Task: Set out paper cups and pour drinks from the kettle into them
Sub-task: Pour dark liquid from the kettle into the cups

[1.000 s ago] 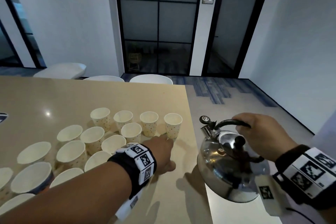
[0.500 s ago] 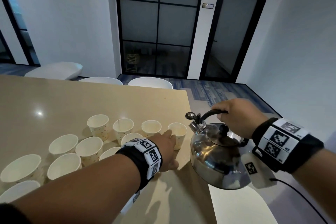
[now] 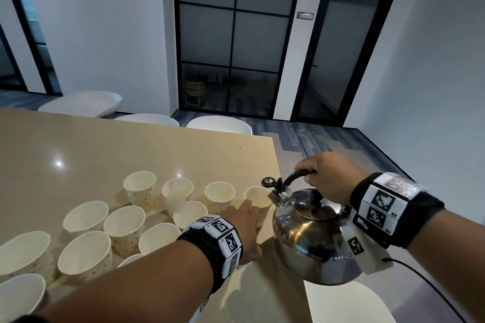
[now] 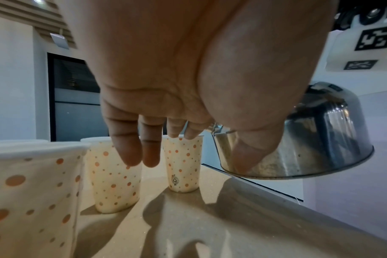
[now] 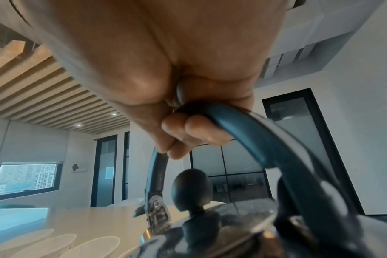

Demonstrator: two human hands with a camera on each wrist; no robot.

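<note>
The kettle (image 3: 312, 236) hangs in the air at the lower right of the head view, beyond the right edge of the bench (image 3: 105, 155), tilted with its spout (image 3: 275, 195) over the rim of the rightmost cup (image 3: 258, 204). Its black handle (image 3: 299, 176) is held by the right hand (image 3: 328, 178), whose fingers (image 5: 194, 129) are curled tight round the handle in the right wrist view; the lid knob (image 5: 191, 188) sits just below them.

The left hand (image 3: 242, 228) lies at centre frame, just left of the kettle. In the left wrist view 2 of its fingers (image 4: 177, 129) touch the top of that cup near the rim, while the other 2 hang straight down between this cup and the next; the thumb (image 4: 250, 155) stands apart in front of the kettle's body. The fingers are loosely extended and clasp nothing.

The cup stands upright on the bench near its right edge, the last of a back row of 4 dotted cups. More cups (image 3: 123, 225) crowd toward the lower left of the head view, all upright and open.

Both wrists wear black bands (image 3: 217, 241) with square printed markers. A cable (image 3: 420, 278) trails from the right wrist unit. White chairs (image 3: 217, 124) stand past the far edge of the bench, before dark glass doors (image 3: 231, 42).
</note>
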